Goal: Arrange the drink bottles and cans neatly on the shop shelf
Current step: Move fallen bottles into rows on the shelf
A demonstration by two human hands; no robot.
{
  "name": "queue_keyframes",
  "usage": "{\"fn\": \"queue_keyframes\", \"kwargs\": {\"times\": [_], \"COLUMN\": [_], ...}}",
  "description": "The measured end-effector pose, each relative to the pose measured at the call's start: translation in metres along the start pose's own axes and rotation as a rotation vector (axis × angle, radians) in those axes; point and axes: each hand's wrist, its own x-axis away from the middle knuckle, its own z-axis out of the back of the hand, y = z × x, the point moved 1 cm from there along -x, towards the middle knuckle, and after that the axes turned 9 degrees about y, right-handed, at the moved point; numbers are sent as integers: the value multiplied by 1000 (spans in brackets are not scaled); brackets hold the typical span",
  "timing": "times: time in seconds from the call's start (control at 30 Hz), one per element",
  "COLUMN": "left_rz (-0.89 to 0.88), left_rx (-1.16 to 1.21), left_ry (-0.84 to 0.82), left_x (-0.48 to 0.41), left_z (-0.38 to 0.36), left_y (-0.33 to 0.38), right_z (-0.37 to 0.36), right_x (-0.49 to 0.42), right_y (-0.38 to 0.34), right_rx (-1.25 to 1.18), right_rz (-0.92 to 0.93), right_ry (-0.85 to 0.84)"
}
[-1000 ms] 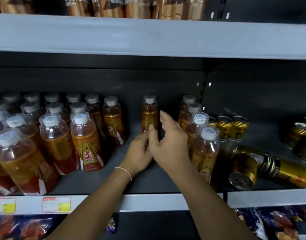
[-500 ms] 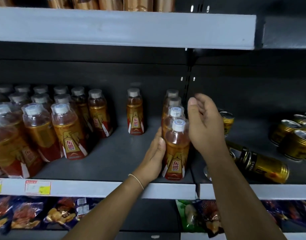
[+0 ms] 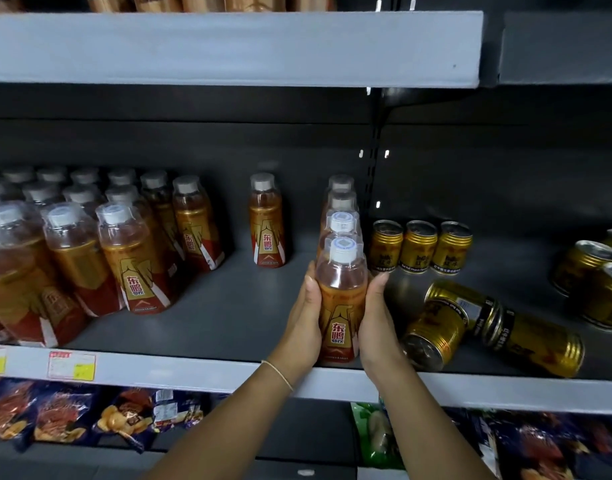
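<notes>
In the lower middle of the frame, both hands clasp a clear plastic drink bottle [image 3: 339, 299] with a white cap, amber liquid and a gold-and-red label. It stands upright at the front edge of the dark grey metal shelf [image 3: 211, 306]. The left hand [image 3: 302, 327] presses its left side and the right hand [image 3: 377, 323] its right side, thumbs up along the front, the other fingers curving round behind it out of sight. It heads a single-file row of matching bottles [image 3: 341, 206] running toward the back. Further left a lone bottle [image 3: 267, 221] of the same kind stands apart, and a packed block of bottles [image 3: 134, 258] fills the left of the frame. Right of the row stand three upright gold cans [image 3: 420, 245]; nearer the front, toppled gold cans [image 3: 540, 341] lie on their sides.
</notes>
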Motion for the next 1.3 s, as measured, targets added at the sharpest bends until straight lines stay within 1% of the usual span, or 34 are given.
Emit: {"fn": "queue_keyframes", "kwargs": {"times": [0.2, 0.5, 0.7, 0.9, 1.0, 1.03, 1.07, 1.1, 1.17, 1.2, 1.3], "left_rz": [-19, -44, -22, -26, -22, -30, -38, -51, -98, -127, -202], "left_rx": [-63, -114, -103, -119, -138, -154, -171, -190, -252, -297, -378], "left_ry": [37, 81, 85, 74, 41, 45, 64, 90, 127, 143, 218], "left_x": [-4, -4, -3, -1, 0, 0, -1, -3, -6, -8, -10], "left_z": [-2, -7, -7, -7, -1, 2, 7, 13, 25, 30, 48], "left_y": [-4, -5, -5, -3, 0, 1, 3, 6, 17, 24, 48], "right_z": [-2, -1, -1, -1, 4, 6, 8, 10, 10, 8, -13], "right_x": [-5, -6, -4, -1, 5, 7, 9, 12, 20, 24, 37], "right_y": [5, 3, 2, -1, -9, -13, -18, -26, -48, -60, -90], "right_rx": [-40, -37, -31, -27, -46, -59, -60, -52, -16, 13, 113], "right_rz": [-3, -2, 17, -10, -22, -3, 48, 137, 390, 529, 981], "right_ry": [-10, -1, -3, 10, 35, 68, 126, 206, 364, 412, 437]}}
